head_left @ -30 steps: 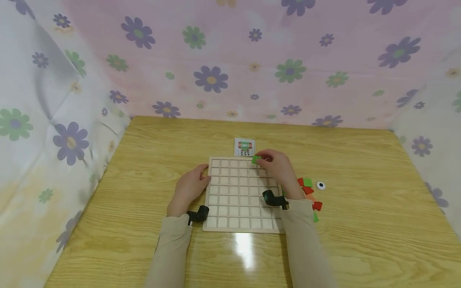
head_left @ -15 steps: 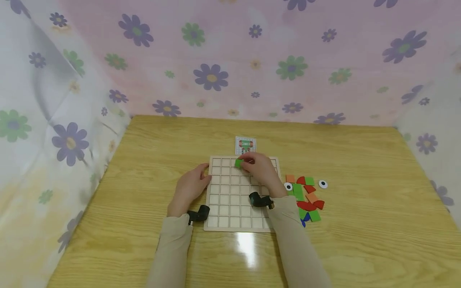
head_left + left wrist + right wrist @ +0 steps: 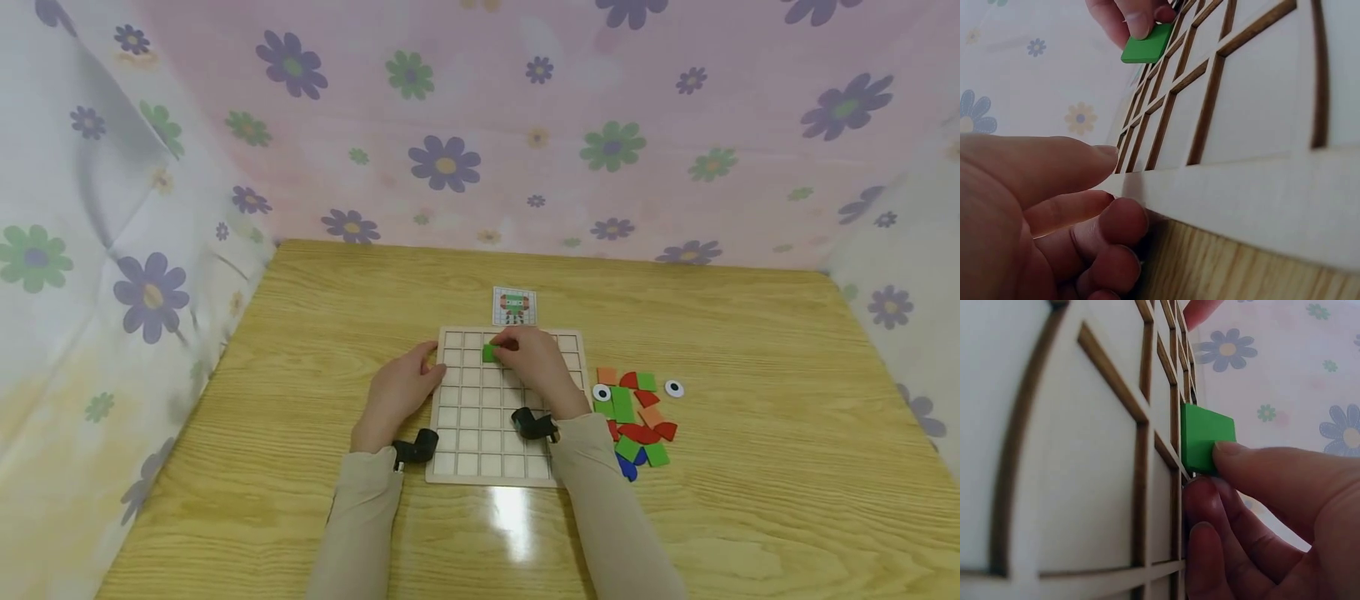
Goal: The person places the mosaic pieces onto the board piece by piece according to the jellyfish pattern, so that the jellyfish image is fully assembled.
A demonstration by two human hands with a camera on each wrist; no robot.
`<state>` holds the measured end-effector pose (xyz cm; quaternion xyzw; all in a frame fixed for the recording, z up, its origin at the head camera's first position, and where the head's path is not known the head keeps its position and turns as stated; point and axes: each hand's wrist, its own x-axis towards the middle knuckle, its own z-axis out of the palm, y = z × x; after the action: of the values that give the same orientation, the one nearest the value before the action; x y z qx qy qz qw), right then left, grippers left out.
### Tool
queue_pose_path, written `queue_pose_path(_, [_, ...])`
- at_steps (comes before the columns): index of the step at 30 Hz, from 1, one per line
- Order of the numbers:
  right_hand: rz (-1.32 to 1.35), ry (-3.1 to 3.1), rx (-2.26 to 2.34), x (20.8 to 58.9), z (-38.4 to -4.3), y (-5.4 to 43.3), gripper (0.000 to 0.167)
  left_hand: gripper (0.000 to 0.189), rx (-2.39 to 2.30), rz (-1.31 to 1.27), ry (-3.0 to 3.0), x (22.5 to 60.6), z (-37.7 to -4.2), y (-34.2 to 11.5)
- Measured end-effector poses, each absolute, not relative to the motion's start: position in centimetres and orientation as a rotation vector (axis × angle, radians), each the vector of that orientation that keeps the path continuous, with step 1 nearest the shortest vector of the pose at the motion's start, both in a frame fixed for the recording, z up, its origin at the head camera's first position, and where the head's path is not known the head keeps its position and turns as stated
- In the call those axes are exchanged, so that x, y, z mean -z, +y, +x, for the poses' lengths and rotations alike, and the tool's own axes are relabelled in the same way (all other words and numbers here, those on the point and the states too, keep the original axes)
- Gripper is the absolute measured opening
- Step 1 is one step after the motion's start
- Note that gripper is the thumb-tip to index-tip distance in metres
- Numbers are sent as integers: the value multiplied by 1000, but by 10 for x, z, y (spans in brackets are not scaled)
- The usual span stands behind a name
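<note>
A green square tile is pinched between the thumb and fingers of my right hand. It is tilted close over the upper part of a pale wooden grid board, third column from the left. My left hand holds the board's left edge. In the left wrist view, the left thumb lies at the rim and the other fingers are curled against the side. The right hand and forearm cover part of the board's right side.
A small picture card with a grid figure lies behind the board. To the right are loose pieces: green tiles, red curved pieces, orange squares, blue pieces and white eye discs. Flowered cloth surrounds the wooden table.
My right hand has moved left across the board with the green tile, from the upper right to the third column, and slightly nearer. The left hand has stayed at the board's edge.
</note>
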<state>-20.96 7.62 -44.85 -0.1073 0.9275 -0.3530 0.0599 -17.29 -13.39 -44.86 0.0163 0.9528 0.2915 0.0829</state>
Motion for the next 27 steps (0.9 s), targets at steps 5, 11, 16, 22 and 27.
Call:
queue_pose_path(5, [-399,2839,975,447,-211,73,13,48,-870,35,2860,447,-173,-135])
queue_pose_path(11, [-419,2864,956,449,-208,76,11,48,-859,47,2848,449,-174,-134])
queue_pose_path(16, [-473,2887,986,449,-209,77,10,47,-871,51,2891,450,-175,-133])
queue_pose_path(22, [-465,2859,930,448,-209,77,8,47,-884,57,2869,449,-174,-133])
queue_pose_path(27, [-452,2856,950,447,-206,78,11,47,-894,63,2843,449,-173,-134])
